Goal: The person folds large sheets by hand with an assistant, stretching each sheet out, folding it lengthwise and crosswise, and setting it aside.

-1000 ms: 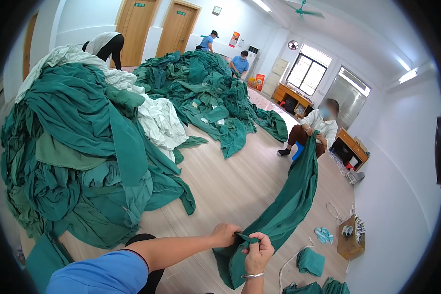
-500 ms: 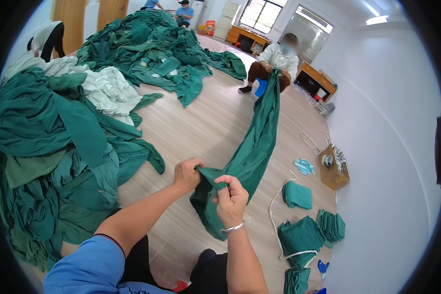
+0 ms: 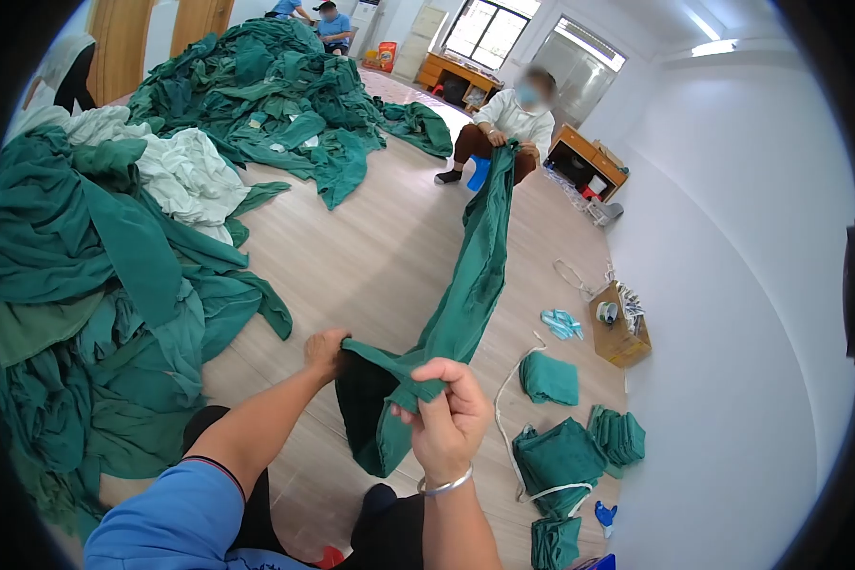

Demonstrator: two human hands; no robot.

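A long green cloth [image 3: 465, 285] stretches from my hands to a seated person [image 3: 522, 112] across the floor, whose hands hold its far end. My left hand [image 3: 327, 353] is closed on one corner of the near end. My right hand [image 3: 449, 418], with a silver bangle at the wrist, pinches the near edge further right, thumb and fingers together. Between my hands the edge runs nearly taut, and the cloth sags below it in a fold with a dark hollow.
Heaped green cloths [image 3: 95, 247] lie at left, with white cloth [image 3: 185, 176] on them. Another large green heap [image 3: 256, 90] rises behind. Along the right are folded green stacks [image 3: 549, 378], white rope [image 3: 502, 418] and a cardboard box [image 3: 621, 332]. More people are at the back.
My hands have moved apart, the left one leftward, spreading the near end of the cloth wider. The whole view has shifted slightly. The seated person still holds the far end.
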